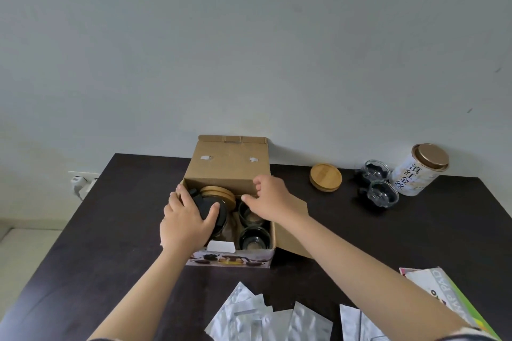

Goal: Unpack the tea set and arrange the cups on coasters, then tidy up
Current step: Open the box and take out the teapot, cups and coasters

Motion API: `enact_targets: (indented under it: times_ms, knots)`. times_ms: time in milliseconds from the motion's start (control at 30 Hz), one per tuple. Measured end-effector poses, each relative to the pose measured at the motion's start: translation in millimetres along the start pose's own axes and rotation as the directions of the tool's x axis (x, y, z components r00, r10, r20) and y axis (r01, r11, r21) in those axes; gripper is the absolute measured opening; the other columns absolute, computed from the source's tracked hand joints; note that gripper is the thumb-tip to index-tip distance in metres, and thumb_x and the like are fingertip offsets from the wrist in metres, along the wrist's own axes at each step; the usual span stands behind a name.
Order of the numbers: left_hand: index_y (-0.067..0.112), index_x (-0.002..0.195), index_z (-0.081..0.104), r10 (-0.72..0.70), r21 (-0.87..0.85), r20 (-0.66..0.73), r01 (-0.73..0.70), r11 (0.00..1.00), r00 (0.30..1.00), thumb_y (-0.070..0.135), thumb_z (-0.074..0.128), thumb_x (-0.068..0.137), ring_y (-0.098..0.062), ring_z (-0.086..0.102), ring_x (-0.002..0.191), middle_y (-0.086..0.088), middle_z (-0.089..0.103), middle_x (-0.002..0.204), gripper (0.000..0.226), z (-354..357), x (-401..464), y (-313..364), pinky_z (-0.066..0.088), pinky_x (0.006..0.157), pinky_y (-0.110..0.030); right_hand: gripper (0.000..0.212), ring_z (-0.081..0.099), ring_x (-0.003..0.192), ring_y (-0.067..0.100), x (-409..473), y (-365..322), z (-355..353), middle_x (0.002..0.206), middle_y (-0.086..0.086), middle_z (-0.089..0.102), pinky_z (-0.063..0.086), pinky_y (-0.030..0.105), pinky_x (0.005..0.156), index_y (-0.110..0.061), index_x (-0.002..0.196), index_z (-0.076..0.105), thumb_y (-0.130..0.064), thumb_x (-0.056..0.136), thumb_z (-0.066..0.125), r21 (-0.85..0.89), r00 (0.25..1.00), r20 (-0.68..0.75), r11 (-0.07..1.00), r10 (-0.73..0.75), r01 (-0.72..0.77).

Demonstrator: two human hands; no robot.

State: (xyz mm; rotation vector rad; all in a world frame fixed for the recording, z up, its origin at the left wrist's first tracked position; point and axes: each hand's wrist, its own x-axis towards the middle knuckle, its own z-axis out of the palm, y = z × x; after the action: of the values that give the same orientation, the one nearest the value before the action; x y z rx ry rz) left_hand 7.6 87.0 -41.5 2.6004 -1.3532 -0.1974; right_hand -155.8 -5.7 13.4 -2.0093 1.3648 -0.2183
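Open cardboard box (pixel 231 174) frame centre on dark bench (pixel 124 230), lid flap upright. Left hand (pixel 186 219) grips black-lidded teapot (pixel 206 206) inside, lid facing up. Right hand (pixel 270 196) fingers relaxed, hovering over glass cups (pixel 253 238) in box.

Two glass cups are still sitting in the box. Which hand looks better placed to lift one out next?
Probably the right hand. It hovers over the box's right side, just above the glass cups, and holds nothing. The left hand is busy, its grip on the black teapot lid.
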Motion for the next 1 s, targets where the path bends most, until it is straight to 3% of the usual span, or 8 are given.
enact_targets:
  times_ms: [100, 233, 300, 400, 567, 800, 900, 1000]
  knots:
    - [0.007, 0.149, 0.001, 0.007, 0.002, -0.007, -0.007, 1.0, 1.0, 0.072, 0.029, 0.084, -0.036, 0.034, 0.133, -0.019, 0.023, 0.151, 0.097, 0, 1, -2, 0.046, 0.092, -0.042, 0.025, 0.053, 0.07, 0.015, 7, -9, 13, 0.085, 0.003, 0.054, 0.035, 0.022, 0.052, -0.011, 0.095, 0.052, -0.031, 0.089, 0.064, -0.247, 0.997, 0.07, 0.969, 0.024, -0.005]
    - [0.006, 0.149, 0.002, 0.016, -0.012, -0.014, -0.016, 1.0, 1.0, 0.072, 0.031, 0.084, -0.036, 0.034, 0.133, -0.019, 0.025, 0.15, 0.097, 2, 0, -3, 0.046, 0.092, -0.043, 0.023, 0.054, 0.067, 0.02, 20, -14, 28, 0.072, 0.003, 0.051, 0.04, 0.026, 0.053, -0.013, 0.08, 0.052, -0.026, 0.084, 0.07, -0.415, 0.992, 0.12, 0.91, 0.049, 0.005]
    - [0.006, 0.149, 0.002, 0.018, -0.011, -0.013, -0.018, 1.0, 1.0, 0.072, 0.031, 0.084, -0.036, 0.034, 0.133, -0.02, 0.024, 0.15, 0.097, 3, 0, -4, 0.046, 0.093, -0.043, 0.02, 0.055, 0.064, 0.021, 27, -14, 33, 0.074, 0.005, 0.055, 0.044, 0.028, 0.055, -0.012, 0.078, 0.055, -0.024, 0.084, 0.07, -0.476, 0.988, 0.141, 0.879, 0.064, 0.011]
    - [0.006, 0.149, 0.001, 0.017, -0.01, -0.013, -0.018, 1.0, 1.0, 0.072, 0.03, 0.084, -0.035, 0.034, 0.133, -0.02, 0.024, 0.151, 0.097, 4, 0, -4, 0.046, 0.093, -0.043, 0.02, 0.051, 0.056, 0.018, 35, -11, 38, 0.069, 0.004, 0.053, 0.04, 0.027, 0.048, -0.013, 0.076, 0.054, -0.023, 0.083, 0.069, -0.53, 0.983, 0.162, 0.848, 0.086, 0.014]
    - [0.006, 0.149, 0.002, 0.019, -0.008, -0.016, -0.019, 1.0, 1.0, 0.073, 0.029, 0.083, -0.035, 0.034, 0.133, -0.02, 0.024, 0.151, 0.098, 7, 1, -4, 0.047, 0.094, -0.042, 0.015, 0.055, 0.062, 0.02, 38, -14, 40, 0.071, 0.005, 0.053, 0.046, 0.029, 0.053, -0.013, 0.078, 0.054, -0.018, 0.083, 0.068, -0.598, 0.98, 0.178, 0.801, 0.087, 0.038]
    - [0.007, 0.149, 0.001, 0.022, -0.004, -0.02, -0.022, 1.0, 1.0, 0.074, 0.027, 0.083, -0.034, 0.033, 0.134, -0.019, 0.023, 0.152, 0.098, 7, 3, -6, 0.046, 0.095, -0.042, 0.024, 0.054, 0.058, 0.019, 36, -14, 39, 0.068, 0.003, 0.053, 0.042, 0.027, 0.047, -0.015, 0.067, 0.052, -0.022, 0.077, 0.072, -0.525, 0.985, 0.164, 0.85, 0.053, 0.042]
    - [0.006, 0.149, 0.001, 0.024, -0.012, -0.021, -0.024, 1.0, 0.999, 0.074, 0.028, 0.083, -0.034, 0.033, 0.135, -0.019, 0.023, 0.152, 0.098, 6, 3, -6, 0.046, 0.096, -0.042, 0.018, 0.062, 0.071, 0.024, 32, -14, 39, 0.079, 0.007, 0.061, 0.055, 0.033, 0.062, -0.011, 0.079, 0.061, -0.023, 0.075, 0.074, -0.493, 0.991, 0.133, 0.869, 0.022, 0.047]
    - [0.007, 0.149, 0.001, 0.023, -0.013, -0.022, -0.023, 1.0, 0.999, 0.074, 0.027, 0.083, -0.034, 0.033, 0.134, -0.019, 0.023, 0.152, 0.098, 6, 3, -6, 0.046, 0.096, -0.042, 0.037, 0.063, 0.077, 0.025, 29, -11, 41, 0.089, 0.011, 0.064, 0.056, 0.033, 0.065, -0.006, 0.095, 0.06, -0.027, 0.07, 0.078, -0.457, 0.996, 0.086, 0.888, -0.002, 0.042]
